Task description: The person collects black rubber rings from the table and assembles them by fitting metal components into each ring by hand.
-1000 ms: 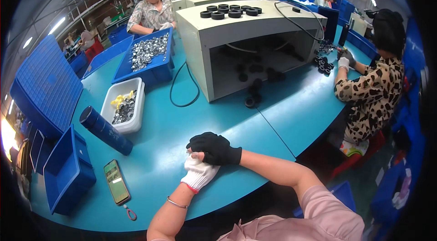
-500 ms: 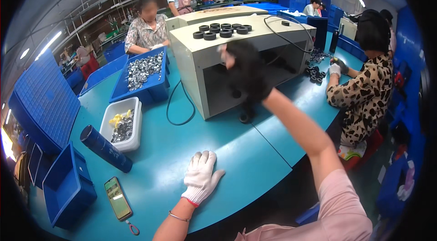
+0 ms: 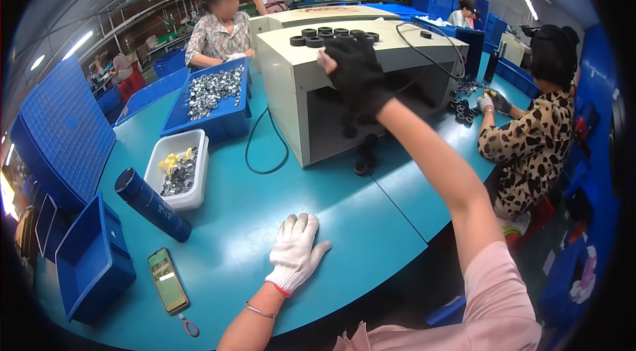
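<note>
My left hand, in a white knit glove, lies flat on the teal table with its fingers stretched out and holds nothing. My right hand, in a black glove with a bare thumb tip, reaches up to the front edge of a cream metal cabinet. Its fingers are at a group of black rings on the cabinet's top. The back of the hand hides the fingertips, so whether a ring is gripped does not show. More black rings lie on the table at the cabinet's open front, below my right forearm.
Left of the cabinet are a blue bin of metal rings and a white tub with metal and yellow parts. A dark blue flask, a phone and a blue bin are nearer. A cable loops beside the cabinet. Co-workers sit left and right.
My right hand has risen from in front of the cabinet's opening to the rings on its top. My left hand still rests flat. The view has shifted slightly.
</note>
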`<state>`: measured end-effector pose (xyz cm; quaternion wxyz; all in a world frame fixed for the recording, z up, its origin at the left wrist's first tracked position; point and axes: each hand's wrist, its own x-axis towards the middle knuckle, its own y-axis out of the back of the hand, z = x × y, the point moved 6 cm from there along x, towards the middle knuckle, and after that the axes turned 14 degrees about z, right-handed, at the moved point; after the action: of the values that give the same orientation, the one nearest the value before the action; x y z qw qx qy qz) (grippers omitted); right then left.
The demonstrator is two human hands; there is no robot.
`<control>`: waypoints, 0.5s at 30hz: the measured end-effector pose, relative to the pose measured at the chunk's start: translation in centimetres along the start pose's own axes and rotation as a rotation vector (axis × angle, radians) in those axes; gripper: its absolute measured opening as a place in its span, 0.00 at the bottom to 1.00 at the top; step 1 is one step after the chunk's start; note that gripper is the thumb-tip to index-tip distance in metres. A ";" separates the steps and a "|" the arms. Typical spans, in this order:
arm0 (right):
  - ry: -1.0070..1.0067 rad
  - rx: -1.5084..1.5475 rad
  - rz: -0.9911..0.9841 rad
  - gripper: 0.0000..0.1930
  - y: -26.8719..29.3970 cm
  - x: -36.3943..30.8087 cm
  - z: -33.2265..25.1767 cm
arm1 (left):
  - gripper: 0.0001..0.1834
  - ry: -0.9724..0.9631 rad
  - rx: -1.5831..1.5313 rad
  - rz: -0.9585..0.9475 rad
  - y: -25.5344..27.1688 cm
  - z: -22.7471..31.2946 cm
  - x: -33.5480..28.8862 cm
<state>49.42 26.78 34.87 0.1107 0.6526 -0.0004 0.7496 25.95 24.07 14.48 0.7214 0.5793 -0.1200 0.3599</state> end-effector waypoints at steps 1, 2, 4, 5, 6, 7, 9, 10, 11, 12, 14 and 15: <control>0.024 0.053 0.035 0.11 1.6 -1.1 -0.9 | 0.26 0.002 -0.006 -0.004 -0.2 0.0 0.0; 0.048 0.108 0.072 0.10 3.3 -2.2 -2.0 | 0.26 0.004 -0.011 -0.009 -0.3 0.0 -0.1; 0.011 0.197 -0.007 0.10 5.7 -4.8 -4.5 | 0.25 0.001 -0.004 -0.016 0.2 -0.1 -0.3; -0.054 0.276 -0.058 0.11 6.7 -6.9 -5.3 | 0.25 -0.004 -0.011 -0.024 0.4 0.2 -0.4; -0.118 0.354 -0.104 0.12 7.1 -9.4 -5.9 | 0.25 -0.010 -0.008 -0.022 0.3 0.3 -0.5; -0.116 0.350 -0.169 0.14 7.4 -12.1 -6.5 | 0.25 -0.016 -0.007 -0.012 0.2 0.3 -0.4; -0.117 0.310 -0.313 0.17 8.4 -16.6 -8.0 | 0.25 -0.029 -0.008 -0.009 -0.2 0.4 -0.5; -0.116 0.281 -0.388 0.17 8.7 -18.3 -8.6 | 0.25 -0.033 -0.007 -0.001 -0.3 0.4 -0.6; -0.124 0.274 -0.385 0.17 9.0 -19.7 -8.8 | 0.24 -0.041 -0.009 0.005 -0.3 0.5 -0.6; -0.162 0.264 -0.480 0.18 8.6 -21.7 -8.8 | 0.24 -0.051 -0.013 -0.004 -0.4 0.6 -0.5; -0.231 0.285 -0.655 0.19 8.3 -23.7 -8.7 | 0.27 -0.054 -0.019 -0.022 -0.5 1.0 0.0; -0.289 0.315 -0.682 0.19 8.1 -24.3 -8.5 | 0.25 -0.020 -0.023 -0.061 -0.4 1.1 0.2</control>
<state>42.76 16.12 11.00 0.2506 0.7231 0.3152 0.5613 26.60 23.08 14.60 0.7374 0.5780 -0.1135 0.3307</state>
